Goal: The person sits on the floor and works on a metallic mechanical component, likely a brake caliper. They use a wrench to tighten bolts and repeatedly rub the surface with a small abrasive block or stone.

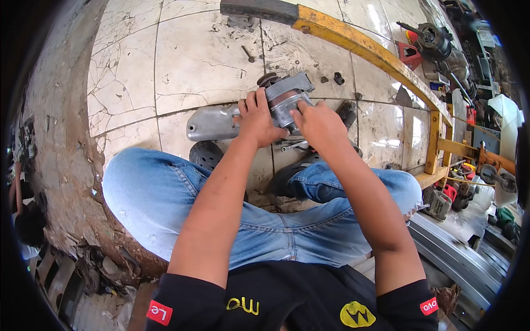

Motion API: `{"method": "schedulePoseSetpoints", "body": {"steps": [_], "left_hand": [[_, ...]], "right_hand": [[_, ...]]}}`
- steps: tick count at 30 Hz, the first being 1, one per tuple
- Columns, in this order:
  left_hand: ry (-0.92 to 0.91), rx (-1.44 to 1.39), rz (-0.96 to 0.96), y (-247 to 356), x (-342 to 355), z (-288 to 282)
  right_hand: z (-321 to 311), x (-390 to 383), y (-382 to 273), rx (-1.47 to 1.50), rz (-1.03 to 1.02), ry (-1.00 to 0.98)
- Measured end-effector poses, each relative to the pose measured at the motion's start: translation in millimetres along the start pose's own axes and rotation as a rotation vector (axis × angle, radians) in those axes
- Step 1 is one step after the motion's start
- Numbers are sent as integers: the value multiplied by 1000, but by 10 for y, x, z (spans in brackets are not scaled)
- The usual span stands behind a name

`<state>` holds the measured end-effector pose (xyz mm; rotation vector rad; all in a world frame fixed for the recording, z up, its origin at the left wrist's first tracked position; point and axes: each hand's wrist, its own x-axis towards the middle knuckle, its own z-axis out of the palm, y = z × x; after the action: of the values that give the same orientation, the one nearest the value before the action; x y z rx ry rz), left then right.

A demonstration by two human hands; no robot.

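An alternator (286, 103) with a silver housing, a brownish middle band and a dark pulley at its far end stands between my two hands, just above the tiled floor. My left hand (256, 120) grips its left side, the fingers spread up along the housing. My right hand (320, 122) is closed against its near right side, with the fingers curled; part of their grip is hidden. Beside my left hand lies a dull silver, rounded metal cover (212, 123). A metal wrench-like tool (295, 145) lies below the alternator, partly covered. Right of my right hand is a dark cylindrical part (346, 112).
A yellow metal frame (364, 43) with a black end crosses the far right. A bolt (248, 54) and a small dark part (338, 78) lie on the dirty tiles. Black clogs (206, 154) are close by. Tools and canisters (438, 203) crowd the right side.
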<state>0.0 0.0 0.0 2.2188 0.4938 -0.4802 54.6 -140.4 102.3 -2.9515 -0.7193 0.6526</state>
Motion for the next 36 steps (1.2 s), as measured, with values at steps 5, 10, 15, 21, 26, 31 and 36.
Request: {"method": "schedulePoseSetpoints", "body": {"steps": [5,10,15,21,26,31,36], "left_hand": [[34,-9,29,-13,47,27],[1,-7,-7,7,-5,-27],[-3,-21,2,28,-1,-39],[-31,-4,-11,27,-26,-50],[-11,-47,-45,43,23,-57],[-41,-43,-82,122,13,-119],[28,-44,-33,38,12,-106]], "right_hand": [[8,-38,4,-20,2,30],[-16,19,-55,-71,-27,3],[-52,30,-117,-74,18,-30],[-71,-8,-106,-88,5,-39],[-94,133,-180,-74,75,-73],[-79,211,129,85,-9,-131],[-1,376,406,533,152,120]]}}
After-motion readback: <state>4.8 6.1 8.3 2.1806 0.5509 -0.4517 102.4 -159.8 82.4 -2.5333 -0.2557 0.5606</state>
